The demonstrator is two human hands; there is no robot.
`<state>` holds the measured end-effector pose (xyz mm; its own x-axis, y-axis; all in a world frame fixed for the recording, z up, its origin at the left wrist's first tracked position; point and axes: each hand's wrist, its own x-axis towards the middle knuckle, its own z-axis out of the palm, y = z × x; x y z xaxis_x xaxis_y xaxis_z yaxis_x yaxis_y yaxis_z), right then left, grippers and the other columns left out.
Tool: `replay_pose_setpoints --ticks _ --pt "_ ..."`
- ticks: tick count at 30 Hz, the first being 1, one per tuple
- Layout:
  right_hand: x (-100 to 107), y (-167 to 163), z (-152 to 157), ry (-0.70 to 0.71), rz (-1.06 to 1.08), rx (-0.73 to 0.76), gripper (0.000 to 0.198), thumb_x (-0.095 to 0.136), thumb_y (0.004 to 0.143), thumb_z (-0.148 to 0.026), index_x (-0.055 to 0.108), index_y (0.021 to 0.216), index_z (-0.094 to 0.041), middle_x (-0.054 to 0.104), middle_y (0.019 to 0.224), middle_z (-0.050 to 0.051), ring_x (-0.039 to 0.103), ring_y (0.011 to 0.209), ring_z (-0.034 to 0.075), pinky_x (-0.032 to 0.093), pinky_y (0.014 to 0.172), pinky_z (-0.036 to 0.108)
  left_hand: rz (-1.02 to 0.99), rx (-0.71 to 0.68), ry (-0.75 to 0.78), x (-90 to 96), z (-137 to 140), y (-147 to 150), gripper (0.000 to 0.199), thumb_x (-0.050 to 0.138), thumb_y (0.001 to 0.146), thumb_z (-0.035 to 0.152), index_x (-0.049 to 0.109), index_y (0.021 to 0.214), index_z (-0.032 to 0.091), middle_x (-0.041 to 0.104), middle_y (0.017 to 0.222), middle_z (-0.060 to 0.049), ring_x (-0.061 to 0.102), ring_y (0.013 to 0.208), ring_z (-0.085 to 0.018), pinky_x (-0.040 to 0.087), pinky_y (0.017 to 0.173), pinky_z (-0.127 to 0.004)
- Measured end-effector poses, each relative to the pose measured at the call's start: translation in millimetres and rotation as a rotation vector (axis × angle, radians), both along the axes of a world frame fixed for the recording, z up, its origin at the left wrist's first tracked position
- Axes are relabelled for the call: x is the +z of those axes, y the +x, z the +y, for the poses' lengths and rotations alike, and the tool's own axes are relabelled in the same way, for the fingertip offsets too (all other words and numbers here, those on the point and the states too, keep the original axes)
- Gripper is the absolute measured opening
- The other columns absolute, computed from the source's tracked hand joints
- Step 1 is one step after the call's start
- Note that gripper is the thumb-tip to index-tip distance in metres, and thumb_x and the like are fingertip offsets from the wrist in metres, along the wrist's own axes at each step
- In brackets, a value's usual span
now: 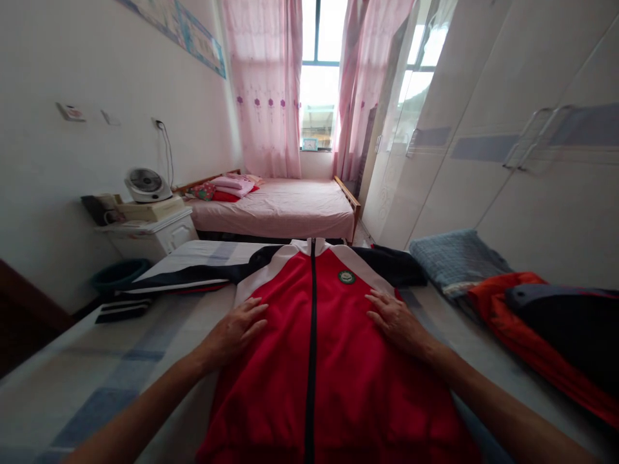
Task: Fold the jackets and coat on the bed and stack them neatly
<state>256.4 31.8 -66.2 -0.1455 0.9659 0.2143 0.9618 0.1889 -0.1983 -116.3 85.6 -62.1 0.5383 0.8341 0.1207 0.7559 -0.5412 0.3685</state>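
A red zip-up jacket [285,361] with white shoulders and dark sleeves lies front side up on the bed, its collar away from me. Its zipper [313,335] is closed up to the collar, and a round green badge [346,276] sits on the chest. The sleeve on the left stretches out sideways; the one on the right looks shorter, its end folded or hidden. My left hand [239,330] rests flat on the jacket's left edge, fingers spread. On the right edge, below the badge, lies my right hand [394,317], also open with its fingers apart.
The jacket lies on a blue-and-white sheet [178,361]. To the right are a folded blue blanket [454,254] and orange and black clothing [546,322]. Beyond stands a pink-covered bed [290,206]. A nightstand [149,232] with a fan [147,185] is at left, wardrobes [464,174] at right.
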Motion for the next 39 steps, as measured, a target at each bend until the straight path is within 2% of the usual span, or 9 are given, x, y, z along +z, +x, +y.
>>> replay_pose_setpoints --ticks 6,9,12,14,17,23,26,33,39 --pt "44 -30 -120 -0.096 0.203 0.184 0.023 0.047 0.088 -0.027 0.059 0.108 -0.025 0.063 0.106 0.003 0.061 0.094 0.014 0.049 0.082 0.025 -0.083 0.084 0.006 25.8 -111 -44 0.038 0.052 0.082 0.047 0.060 0.113 0.026 0.060 0.116 -0.006 0.059 0.103 -0.021 0.049 0.087 -0.028" --pt "36 -29 -175 -0.094 0.104 0.286 0.030 0.059 0.081 -0.038 0.060 0.109 -0.029 0.064 0.104 0.003 0.063 0.092 0.016 0.051 0.075 0.023 -0.097 0.098 -0.055 13.5 -158 -70 0.049 0.060 0.075 0.048 0.055 0.121 0.030 0.064 0.106 -0.003 0.064 0.080 -0.017 0.054 0.064 -0.022" --pt "12 -18 -202 0.104 -0.085 0.313 0.051 0.066 0.072 -0.047 0.057 0.119 -0.030 0.065 0.110 0.004 0.062 0.098 0.021 0.051 0.080 0.029 -0.117 0.138 -0.068 -4.9 -181 -81 0.059 0.063 0.070 0.043 0.049 0.127 0.033 0.067 0.092 0.000 0.063 0.066 -0.015 0.052 0.054 -0.020" --pt "-4 -12 -208 0.238 -0.174 0.253 0.048 0.065 0.074 -0.044 0.057 0.119 -0.030 0.065 0.111 0.004 0.061 0.098 0.021 0.049 0.082 0.030 -0.102 0.165 -0.082 -15.2 -186 -76 0.060 0.061 0.071 0.038 0.048 0.129 0.031 0.070 0.088 0.001 0.064 0.062 -0.015 0.053 0.055 -0.020" --pt "-18 -7 -210 0.343 -0.210 0.151 0.031 0.059 0.081 -0.033 0.061 0.112 -0.028 0.066 0.107 0.003 0.061 0.096 0.017 0.046 0.083 0.028 -0.121 0.263 0.000 -25.6 -186 -57 0.057 0.054 0.074 0.033 0.047 0.131 0.026 0.068 0.108 -0.003 0.068 0.079 -0.018 0.056 0.067 -0.024" --pt "-21 -16 -214 0.310 -0.272 0.199 0.057 0.060 0.076 -0.051 0.051 0.127 -0.027 0.056 0.126 0.004 0.052 0.112 0.022 0.041 0.091 0.033 -0.345 0.417 0.127 -31.8 -180 -21 0.057 0.046 0.074 0.029 0.047 0.130 0.017 0.061 0.122 -0.008 0.061 0.106 -0.023 0.051 0.089 -0.032" --pt "-26 -20 -214 0.327 -0.277 0.197 0.049 0.061 0.079 -0.041 0.052 0.125 -0.027 0.056 0.126 0.004 0.052 0.112 0.021 0.039 0.092 0.033 -0.409 0.427 0.131 -30.9 -181 -8 0.059 0.046 0.076 0.030 0.042 0.134 0.017 0.055 0.128 -0.009 0.056 0.113 -0.024 0.049 0.093 -0.036" --pt "-22 -28 -215 0.353 -0.269 0.208 0.054 0.058 0.079 -0.046 0.049 0.128 -0.026 0.056 0.127 0.006 0.052 0.114 0.021 0.039 0.092 0.033 -0.468 0.377 0.147 -23.0 -183 11 0.063 0.047 0.076 0.032 0.035 0.137 0.019 0.051 0.127 -0.011 0.053 0.113 -0.026 0.050 0.088 -0.038" --pt "-12 -91 -205 0.427 -0.201 0.217 0.078 0.050 0.076 -0.063 0.036 0.138 -0.017 0.049 0.134 0.012 0.039 0.126 0.029 0.033 0.097 0.041 -0.372 0.503 0.080 -2.1 -180 24 0.050 0.046 0.079 0.052 0.049 0.118 0.020 0.059 0.112 -0.010 0.060 0.098 -0.028 0.052 0.074 -0.040"
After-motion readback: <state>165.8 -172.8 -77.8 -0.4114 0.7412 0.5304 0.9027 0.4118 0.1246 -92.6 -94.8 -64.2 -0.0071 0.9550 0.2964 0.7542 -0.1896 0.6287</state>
